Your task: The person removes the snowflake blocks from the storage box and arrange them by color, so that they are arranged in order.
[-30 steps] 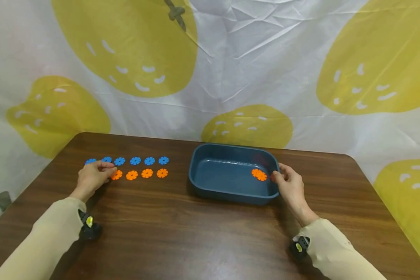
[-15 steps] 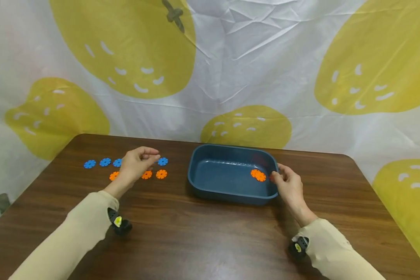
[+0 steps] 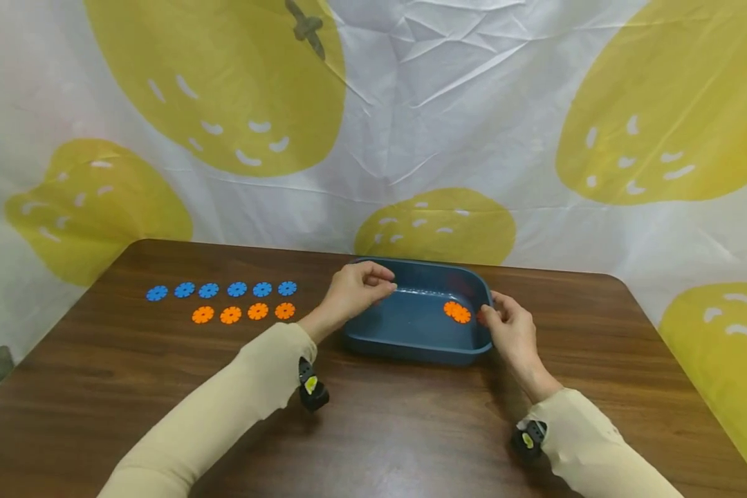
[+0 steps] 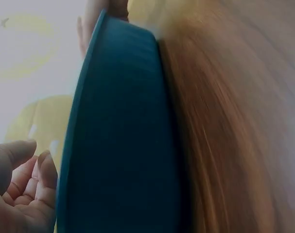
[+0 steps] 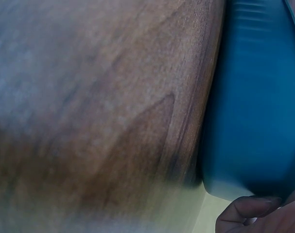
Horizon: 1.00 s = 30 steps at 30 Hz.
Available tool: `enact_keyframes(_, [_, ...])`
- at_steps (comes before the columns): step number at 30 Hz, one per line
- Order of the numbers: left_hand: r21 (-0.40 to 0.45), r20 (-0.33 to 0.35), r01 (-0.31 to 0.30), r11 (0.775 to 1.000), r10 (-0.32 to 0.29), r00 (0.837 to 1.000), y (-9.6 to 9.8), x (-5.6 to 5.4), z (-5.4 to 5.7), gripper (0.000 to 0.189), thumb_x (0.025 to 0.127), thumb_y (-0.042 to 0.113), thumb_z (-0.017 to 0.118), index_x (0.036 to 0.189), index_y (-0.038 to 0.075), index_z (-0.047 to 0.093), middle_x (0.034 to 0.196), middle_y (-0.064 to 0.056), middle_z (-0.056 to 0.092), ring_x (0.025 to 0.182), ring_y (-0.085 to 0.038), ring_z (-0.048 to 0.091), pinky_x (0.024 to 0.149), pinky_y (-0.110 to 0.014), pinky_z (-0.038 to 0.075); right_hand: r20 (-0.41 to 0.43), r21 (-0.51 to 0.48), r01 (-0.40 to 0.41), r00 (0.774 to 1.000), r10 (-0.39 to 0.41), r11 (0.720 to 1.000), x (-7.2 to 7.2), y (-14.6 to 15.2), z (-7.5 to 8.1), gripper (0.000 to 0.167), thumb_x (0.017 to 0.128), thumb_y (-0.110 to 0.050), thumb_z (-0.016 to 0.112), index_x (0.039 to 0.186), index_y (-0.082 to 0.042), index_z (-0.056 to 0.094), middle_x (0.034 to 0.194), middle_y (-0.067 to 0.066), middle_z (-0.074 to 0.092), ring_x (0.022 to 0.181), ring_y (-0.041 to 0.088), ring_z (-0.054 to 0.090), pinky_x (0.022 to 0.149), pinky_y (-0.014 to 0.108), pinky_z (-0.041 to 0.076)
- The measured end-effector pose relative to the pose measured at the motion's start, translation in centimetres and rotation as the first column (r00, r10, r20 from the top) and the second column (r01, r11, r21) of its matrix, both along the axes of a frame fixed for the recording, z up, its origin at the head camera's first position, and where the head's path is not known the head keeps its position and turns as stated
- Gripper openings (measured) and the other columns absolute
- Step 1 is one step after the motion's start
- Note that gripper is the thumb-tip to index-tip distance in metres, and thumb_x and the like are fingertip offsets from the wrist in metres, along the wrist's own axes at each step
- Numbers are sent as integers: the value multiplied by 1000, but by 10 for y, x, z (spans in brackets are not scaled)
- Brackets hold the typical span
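My left hand [image 3: 357, 287] hovers over the left part of a dark blue plastic basin [image 3: 411, 351]. Its fingers are loosely bent. In the left wrist view, thumb and fingertips of the left hand [image 4: 26, 184] stand slightly apart with nothing visible between them, beside the basin's rim. My right hand [image 3: 515, 332] grips the basin's right rim; the right wrist view shows the hand's curled fingers [image 5: 247, 208] against the basin wall [image 5: 259, 107]. Inside the basin, toward the right, lie overlapping orange notched discs [image 3: 457, 312].
On the brown wooden table [image 3: 386, 429], at the left, several blue notched discs [image 3: 237, 290] form a back row. Several orange notched discs [image 3: 258, 311] form a shorter row in front. A white cloth with yellow fruit prints [image 3: 373, 138] hangs behind the table.
My left hand has lifted off from the left end of the disc rows and moved right, over the basin. The disc rows look unchanged. My right hand has stayed on the rim.
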State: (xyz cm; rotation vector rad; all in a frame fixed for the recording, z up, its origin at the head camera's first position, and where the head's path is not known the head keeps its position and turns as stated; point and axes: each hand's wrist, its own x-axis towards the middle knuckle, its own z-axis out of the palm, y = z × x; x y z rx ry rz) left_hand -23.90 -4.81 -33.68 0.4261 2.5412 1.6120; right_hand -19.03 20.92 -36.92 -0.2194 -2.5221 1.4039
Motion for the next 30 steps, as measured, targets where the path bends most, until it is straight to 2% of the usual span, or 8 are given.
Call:
enact_keyframes(7, [-74,46,61,995,-58,997,45,-7,-4,30,87,20,69,113,6,65,101,-9,69,82,-21,66,66,-27,53,-18,27,9,1000,-8,1000,0,0,1,35,94,-10,53,126,4,55,79,19,64,83,26,69,62,7,45])
enact_keyframes(15, [-122,74,55,991,-46,996,84,-11,-10,28,83,18,73,107,6,68,97,-6,70,81,-16,63,64,-22,51,-19,26,9,1000,-8,1000,0,0,1,35,94,-10,53,126,4,55,83,22,66,87,32,68,62,7,44])
enact_keyframes(22, [-195,55,43,980,-33,998,104,-16,-16,28,79,18,76,104,6,70,96,-5,70,84,-15,64,70,-23,52,-22,12,-3,1000,4,1000,-1,-3,0,35,94,-9,53,126,4,55,84,23,66,88,33,68,61,8,45])
enact_keyframes(30, [-257,64,29,966,-13,998,113,-17,-22,28,79,18,77,104,8,71,94,-2,71,86,-13,64,72,-23,51,-27,16,4,1000,-4,1000,-1,-6,0,34,93,-9,55,125,4,56,83,21,68,85,29,69,60,10,45])
